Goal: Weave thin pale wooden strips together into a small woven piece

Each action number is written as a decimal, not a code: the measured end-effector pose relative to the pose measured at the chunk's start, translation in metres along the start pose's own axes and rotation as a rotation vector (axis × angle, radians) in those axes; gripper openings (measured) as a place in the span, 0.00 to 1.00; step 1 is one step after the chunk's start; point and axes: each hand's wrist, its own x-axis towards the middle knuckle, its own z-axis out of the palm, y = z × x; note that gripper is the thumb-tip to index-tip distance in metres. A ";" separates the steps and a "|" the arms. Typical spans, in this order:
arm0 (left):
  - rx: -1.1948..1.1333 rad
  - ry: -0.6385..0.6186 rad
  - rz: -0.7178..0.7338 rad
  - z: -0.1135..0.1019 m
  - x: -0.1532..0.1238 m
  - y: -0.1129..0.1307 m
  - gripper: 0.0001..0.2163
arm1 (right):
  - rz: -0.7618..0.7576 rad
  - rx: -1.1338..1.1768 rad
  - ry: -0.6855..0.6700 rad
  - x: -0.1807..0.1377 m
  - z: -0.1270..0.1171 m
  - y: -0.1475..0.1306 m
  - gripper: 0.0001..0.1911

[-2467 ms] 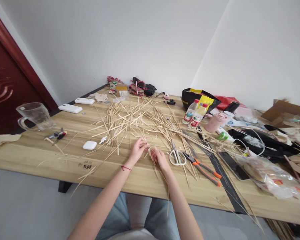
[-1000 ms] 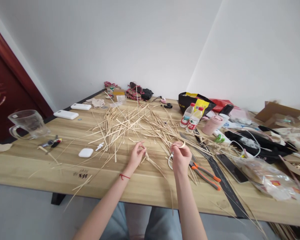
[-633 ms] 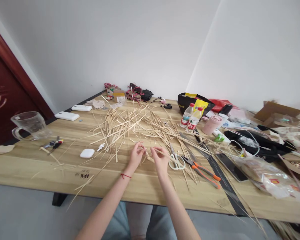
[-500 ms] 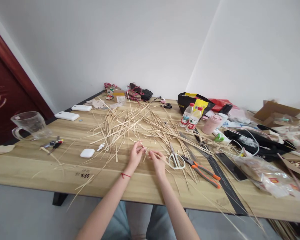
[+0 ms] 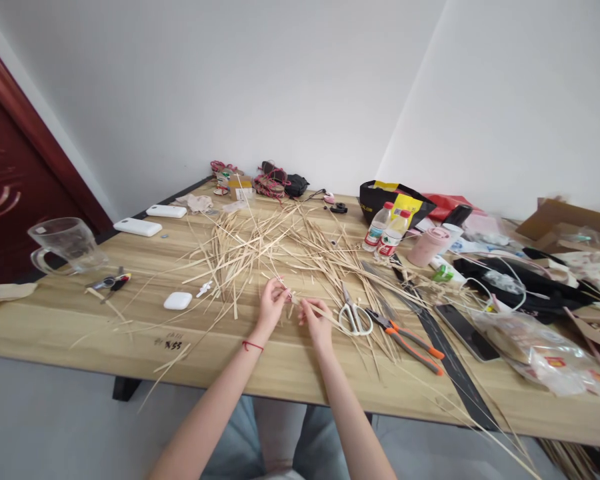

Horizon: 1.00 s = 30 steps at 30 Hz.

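Observation:
My left hand (image 5: 270, 301), with a red string on its wrist, pinches a small knotted bundle of straw strips (image 5: 293, 297) just above the wooden table (image 5: 290, 363). Close beside it, my right hand (image 5: 316, 319) is closed on a thin strip that runs from the bundle towards the right. Both hands sit at the near edge of a big loose pile of straw strips (image 5: 260, 247). White scissors (image 5: 353, 313) lie just right of my right hand.
Orange-handled pliers (image 5: 410, 339) and a black ruler (image 5: 445, 363) lie to the right, then a phone (image 5: 463, 323), bags and two bottles (image 5: 386, 233). On the left are a white earbud case (image 5: 178, 301), a glass jug (image 5: 65, 243) and two white power banks (image 5: 139, 227).
My right hand lifted away to the right above the scissors, then came back to the bundle held by my left hand. The left hand stayed almost still.

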 end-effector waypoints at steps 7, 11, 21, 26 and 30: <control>0.051 0.007 0.041 0.001 -0.001 0.001 0.20 | 0.013 -0.017 -0.014 -0.003 0.000 0.002 0.23; 0.057 0.003 0.056 0.000 -0.001 0.001 0.20 | 0.027 -0.014 -0.024 -0.003 0.001 0.003 0.21; 0.091 0.028 0.074 -0.001 -0.002 0.001 0.19 | 0.060 0.001 -0.086 -0.007 0.005 0.007 0.20; 0.080 0.033 0.077 -0.001 -0.002 0.002 0.19 | 0.042 0.010 -0.048 -0.006 0.004 0.007 0.20; 0.095 0.033 0.090 -0.001 -0.002 0.003 0.19 | 0.057 0.065 -0.093 -0.005 0.003 0.007 0.20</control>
